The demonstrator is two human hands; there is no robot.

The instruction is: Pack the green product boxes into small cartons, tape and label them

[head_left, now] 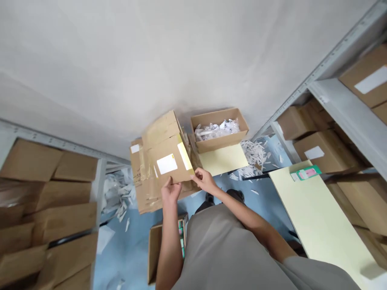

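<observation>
I hold a flattened brown cardboard box [165, 156] with a white label and yellow tape, over a stack of other flattened cardboard. My left hand [171, 189] grips its lower edge, fingers closed on the board. My right hand [204, 179] pinches the lower right corner by the yellow tape strip.
An open cardboard box [219, 129] with clear plastic packets stands behind, on a pale yellow sheet [223, 159]. A pale yellow tabletop [314, 217] with a small green box [305, 173] lies at right. Metal shelves [338, 104] with cartons flank both sides. White scraps litter the blue floor [127, 241]. An open carton [155, 249] sits below.
</observation>
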